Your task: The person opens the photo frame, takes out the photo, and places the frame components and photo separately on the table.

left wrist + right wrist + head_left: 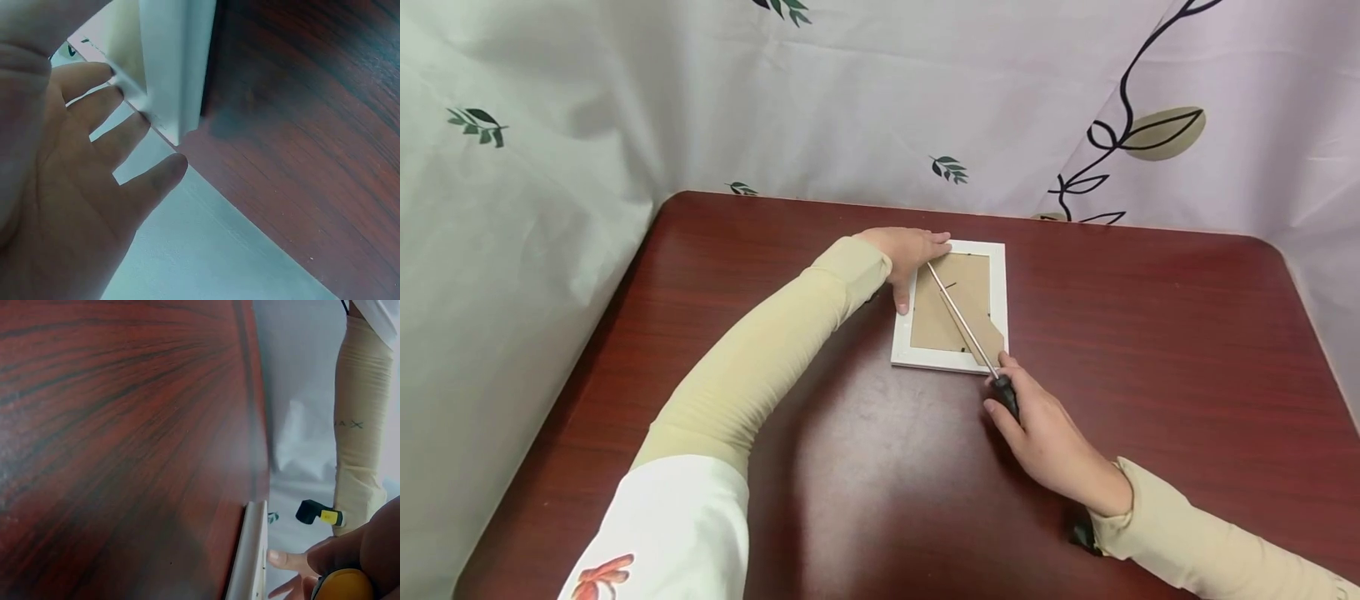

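A white picture frame (pixel 997 283) lies face down, its brown backing board (pixel 928 325) and a stand flap (pixel 985 333) showing. My left hand (pixel 910 250) rests on the frame's far left corner, fingers extended across the far edge and thumb at the left side. Straight, spread fingers (pixel 125 134) show at the frame's edge in the left wrist view. My right hand (pixel 1045 433) grips a screwdriver (pixel 966 327) by its black handle near the frame's close right corner. The metal shaft slants over the backing, its tip at the far left edge by my left hand. The handle's end is yellow in the right wrist view.
The dark red wooden table (pixel 1150 333) extends around the frame. Pale leaf-patterned cloth (pixel 850 108) hangs along its back and sides. A black and yellow device (pixel 319 512) is worn on the left wrist.
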`<state>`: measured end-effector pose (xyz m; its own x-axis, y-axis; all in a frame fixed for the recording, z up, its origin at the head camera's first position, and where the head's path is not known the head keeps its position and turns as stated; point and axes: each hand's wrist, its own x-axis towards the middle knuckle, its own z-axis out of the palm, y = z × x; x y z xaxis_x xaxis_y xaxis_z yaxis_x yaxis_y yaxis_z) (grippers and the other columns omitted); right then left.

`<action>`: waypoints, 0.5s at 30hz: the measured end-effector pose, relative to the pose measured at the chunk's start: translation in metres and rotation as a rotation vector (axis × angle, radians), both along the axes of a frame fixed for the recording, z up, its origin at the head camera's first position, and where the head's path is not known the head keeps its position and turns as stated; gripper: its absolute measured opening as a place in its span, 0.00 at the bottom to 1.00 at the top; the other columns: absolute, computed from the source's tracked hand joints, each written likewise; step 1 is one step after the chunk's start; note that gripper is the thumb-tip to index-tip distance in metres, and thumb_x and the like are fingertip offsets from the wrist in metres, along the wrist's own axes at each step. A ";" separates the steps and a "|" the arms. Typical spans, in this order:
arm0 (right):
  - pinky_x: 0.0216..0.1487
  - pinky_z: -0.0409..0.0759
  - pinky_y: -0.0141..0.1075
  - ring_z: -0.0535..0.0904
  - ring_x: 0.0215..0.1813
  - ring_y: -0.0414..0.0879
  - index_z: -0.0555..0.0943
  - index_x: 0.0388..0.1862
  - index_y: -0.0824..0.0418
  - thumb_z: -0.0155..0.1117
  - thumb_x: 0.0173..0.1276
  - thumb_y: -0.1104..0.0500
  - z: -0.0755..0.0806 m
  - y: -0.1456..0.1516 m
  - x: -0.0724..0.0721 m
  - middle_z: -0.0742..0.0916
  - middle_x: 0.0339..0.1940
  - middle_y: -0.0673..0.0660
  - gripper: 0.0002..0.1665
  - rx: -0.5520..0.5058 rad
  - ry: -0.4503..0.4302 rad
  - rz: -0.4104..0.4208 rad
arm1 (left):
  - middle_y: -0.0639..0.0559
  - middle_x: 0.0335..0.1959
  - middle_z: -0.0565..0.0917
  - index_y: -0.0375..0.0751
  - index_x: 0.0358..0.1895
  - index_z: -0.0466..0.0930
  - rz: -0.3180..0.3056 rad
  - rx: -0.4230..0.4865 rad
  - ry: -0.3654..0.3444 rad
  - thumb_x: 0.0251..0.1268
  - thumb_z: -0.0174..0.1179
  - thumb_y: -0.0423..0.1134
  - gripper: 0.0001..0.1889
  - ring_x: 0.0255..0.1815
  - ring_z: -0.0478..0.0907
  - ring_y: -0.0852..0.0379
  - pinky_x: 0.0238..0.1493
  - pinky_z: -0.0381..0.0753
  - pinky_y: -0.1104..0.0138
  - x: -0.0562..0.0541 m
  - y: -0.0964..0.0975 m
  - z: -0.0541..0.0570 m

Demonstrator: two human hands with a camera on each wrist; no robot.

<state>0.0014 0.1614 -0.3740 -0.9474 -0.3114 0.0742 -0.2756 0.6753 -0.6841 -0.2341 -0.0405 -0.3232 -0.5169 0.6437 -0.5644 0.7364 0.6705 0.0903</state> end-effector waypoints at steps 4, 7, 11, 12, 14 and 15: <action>0.68 0.66 0.62 0.65 0.73 0.67 0.72 0.61 0.72 0.61 0.73 0.67 0.002 -0.001 -0.001 0.67 0.73 0.78 0.20 0.019 -0.032 0.003 | 0.51 0.84 0.42 0.43 0.82 0.44 0.015 0.000 0.021 0.43 0.82 0.51 0.66 0.83 0.41 0.53 0.78 0.46 0.67 0.000 0.000 -0.003; 0.70 0.62 0.63 0.60 0.75 0.69 0.68 0.65 0.76 0.59 0.74 0.66 0.005 -0.002 -0.002 0.64 0.74 0.78 0.25 0.043 -0.073 0.010 | 0.52 0.84 0.42 0.45 0.82 0.45 0.029 0.006 0.021 0.42 0.82 0.51 0.66 0.83 0.41 0.53 0.78 0.48 0.66 0.000 -0.001 -0.004; 0.71 0.60 0.63 0.57 0.76 0.70 0.64 0.69 0.79 0.58 0.74 0.66 0.006 -0.003 -0.002 0.62 0.75 0.79 0.30 0.056 -0.095 0.014 | 0.53 0.84 0.41 0.46 0.82 0.45 0.045 0.010 0.018 0.42 0.82 0.52 0.66 0.82 0.42 0.52 0.78 0.50 0.65 0.001 -0.002 -0.004; 0.71 0.60 0.63 0.57 0.76 0.70 0.63 0.69 0.80 0.58 0.74 0.66 0.006 -0.003 -0.002 0.62 0.74 0.79 0.30 0.055 -0.091 0.015 | 0.52 0.84 0.41 0.45 0.82 0.44 0.047 0.011 0.018 0.42 0.82 0.52 0.66 0.82 0.42 0.51 0.78 0.51 0.64 0.002 -0.003 -0.004; 0.71 0.59 0.63 0.57 0.76 0.70 0.63 0.69 0.80 0.58 0.74 0.66 0.004 -0.002 -0.003 0.62 0.74 0.80 0.31 0.054 -0.081 0.015 | 0.52 0.84 0.41 0.45 0.82 0.44 0.055 0.015 0.019 0.43 0.82 0.52 0.66 0.82 0.43 0.50 0.77 0.52 0.64 0.003 -0.004 -0.005; 0.71 0.59 0.63 0.56 0.76 0.70 0.64 0.67 0.80 0.59 0.74 0.67 0.003 -0.002 -0.003 0.62 0.74 0.80 0.29 0.052 -0.074 0.015 | 0.52 0.84 0.41 0.45 0.82 0.44 0.058 0.018 0.020 0.43 0.82 0.52 0.66 0.82 0.43 0.50 0.77 0.53 0.63 0.003 -0.005 -0.005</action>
